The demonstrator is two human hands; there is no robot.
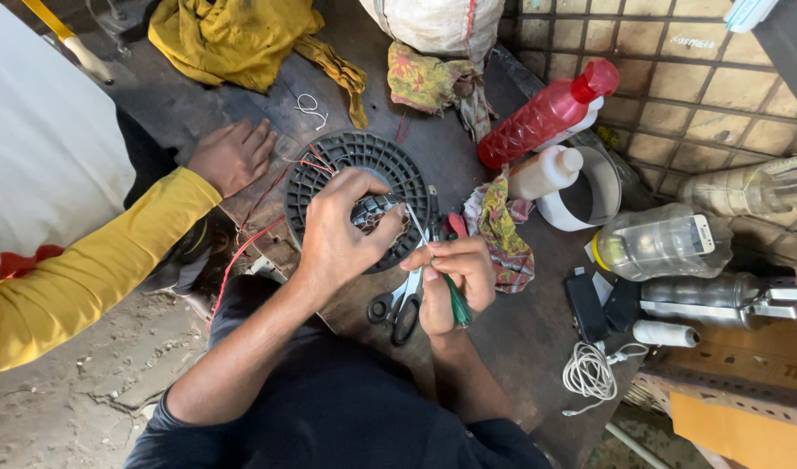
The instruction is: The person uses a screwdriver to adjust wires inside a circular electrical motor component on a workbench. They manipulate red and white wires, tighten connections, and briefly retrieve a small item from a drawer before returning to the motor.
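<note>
Dark, stained worktop [503, 339] fills mid-frame, with tiled flooring at upper right. On it at centre I note one round black slotted disc [357, 174] with a wound core; my left hand [342, 230] lies curled over that core, fingertips pinching into the windings, which it largely hides. My right hand [451, 282], just right of centre, is closed on a green-handled tool [457, 306] and a thin white wire; the tool's tip is hidden. One pair of scissors [400, 306] lies partly beneath my hands. Red wires trail left from the disc; their count is unclear. A co-worker's hand [233, 155], yellow-sleeved, rests flat at upper left. Further right: one red bottle [546, 113], one white bottle [544, 172], two clear bottles, both partly cut off.
</note>
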